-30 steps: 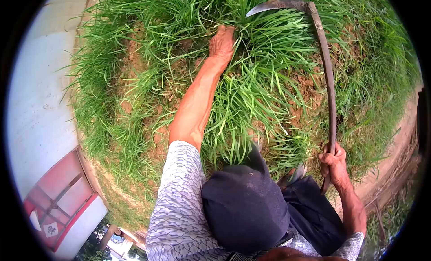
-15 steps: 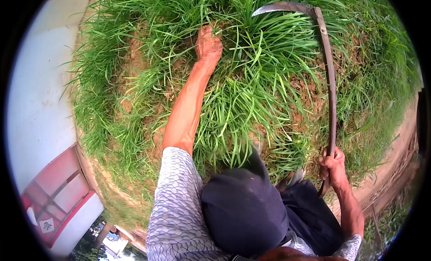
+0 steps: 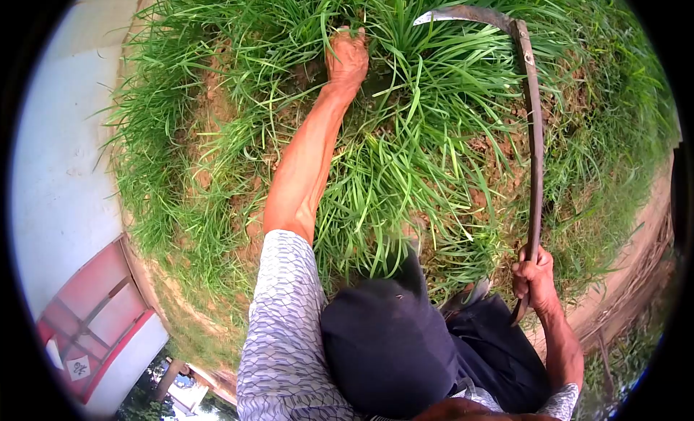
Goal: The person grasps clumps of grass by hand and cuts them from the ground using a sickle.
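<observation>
My left hand [image 3: 348, 56] reaches far forward into the long green grass [image 3: 463, 59]. Its fingers are curled among the blades and partly hidden by them; they appear closed on some grass. In my right hand [image 3: 535, 276] is a sickle [image 3: 535, 139], gripped near the lower end of its long wooden handle. The handle points away from me, and its curved metal blade [image 3: 463, 14] lies over the grass at the far end, pointing left, to the right of my left hand. The blade is apart from that hand.
Bare brown soil [image 3: 210, 95] shows between the clumps. My dark-trousered knees [image 3: 390, 341] are bent in front of me. A white wall [image 3: 69, 132] and a red-framed panel [image 3: 94, 312] stand at the left. A dirt edge [image 3: 636, 233] curves along the right.
My left hand has moved slightly forward and to the right in the grass. The sickle has shifted a little to the right, still in my right hand.
</observation>
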A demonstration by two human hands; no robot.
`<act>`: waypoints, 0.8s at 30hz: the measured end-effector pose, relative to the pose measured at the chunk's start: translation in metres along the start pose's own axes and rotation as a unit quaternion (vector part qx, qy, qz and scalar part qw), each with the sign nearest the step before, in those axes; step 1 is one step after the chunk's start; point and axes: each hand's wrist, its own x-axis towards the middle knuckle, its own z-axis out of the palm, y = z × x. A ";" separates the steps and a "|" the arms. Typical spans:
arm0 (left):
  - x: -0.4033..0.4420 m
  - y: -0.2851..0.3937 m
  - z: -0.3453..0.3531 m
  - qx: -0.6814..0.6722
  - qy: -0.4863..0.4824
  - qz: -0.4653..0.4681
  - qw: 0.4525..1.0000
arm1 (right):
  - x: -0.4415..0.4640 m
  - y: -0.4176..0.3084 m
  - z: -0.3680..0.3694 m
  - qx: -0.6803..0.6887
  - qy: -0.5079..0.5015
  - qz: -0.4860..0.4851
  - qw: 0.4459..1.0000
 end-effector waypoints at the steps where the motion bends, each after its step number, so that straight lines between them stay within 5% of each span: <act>1: 0.014 -0.019 0.019 -0.015 0.021 -0.053 0.998 | 0.001 -0.002 0.001 0.002 0.003 -0.003 1.000; 3: 0.036 -0.029 0.032 0.074 -0.011 -0.036 0.997 | 0.001 -0.003 0.000 -0.004 0.002 -0.003 1.000; 6: 0.065 -0.049 0.061 -0.111 0.119 0.083 0.983 | 0.001 -0.005 0.000 -0.003 0.006 -0.001 1.000; 9: 0.075 -0.061 0.059 0.072 0.053 0.068 0.994 | 0.001 -0.004 0.002 0.003 0.008 0.010 1.000; 14: 0.044 0.019 0.007 -0.003 0.077 0.018 0.997 | 0.005 -0.004 0.004 0.008 0.009 0.019 1.000; 16: 0.019 0.050 -0.009 -0.139 0.004 0.021 0.990 | 0.007 -0.005 0.004 0.013 0.004 0.017 1.000; 17: 0.014 0.028 0.010 -0.002 0.039 0.108 0.993 | 0.010 0.002 -0.001 -0.013 -0.001 0.003 1.000; 20: -0.016 0.015 -0.010 0.089 -0.069 0.085 0.990 | 0.009 0.001 -0.004 -0.025 -0.011 -0.006 1.000; 21: -0.025 -0.013 -0.007 0.148 0.032 0.164 0.975 | 0.007 -0.001 -0.002 -0.023 -0.001 -0.005 1.000; 22: -0.027 0.001 -0.033 0.175 -0.058 0.051 0.982 | 0.006 0.001 -0.003 -0.021 0.000 -0.005 1.000; 24: -0.036 -0.034 -0.053 0.233 -0.012 0.106 0.967 | 0.004 0.005 -0.004 -0.025 0.012 -0.017 0.999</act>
